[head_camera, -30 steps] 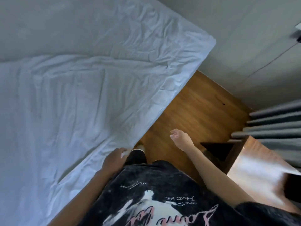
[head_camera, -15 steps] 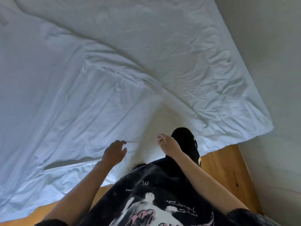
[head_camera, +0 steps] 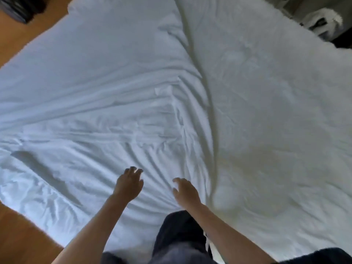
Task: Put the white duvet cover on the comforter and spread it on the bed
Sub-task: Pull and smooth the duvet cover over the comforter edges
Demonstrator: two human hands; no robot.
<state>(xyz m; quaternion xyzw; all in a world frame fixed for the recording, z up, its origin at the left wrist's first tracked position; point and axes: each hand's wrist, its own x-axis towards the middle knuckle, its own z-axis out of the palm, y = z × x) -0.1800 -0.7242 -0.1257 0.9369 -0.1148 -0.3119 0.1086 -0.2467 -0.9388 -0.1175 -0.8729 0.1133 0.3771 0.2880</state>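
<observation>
The white duvet cover (head_camera: pixel 99 88) lies wrinkled across the left part of the bed, running to its near and left edges where the wooden floor (head_camera: pixel 22 229) shows, while the creamier comforter (head_camera: pixel 276 111) covers the right part, the two meeting along a long fold down the middle. Over the near edge, the left hand (head_camera: pixel 128 185) and right hand (head_camera: pixel 185 192) reach side by side above the cover, each grip apart with fingers loosely spread and holding nothing.

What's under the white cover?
Mostly hidden. The white cover drapes over the bed, and a cream comforter shows beside it. Wood floor appears past its edges.
</observation>
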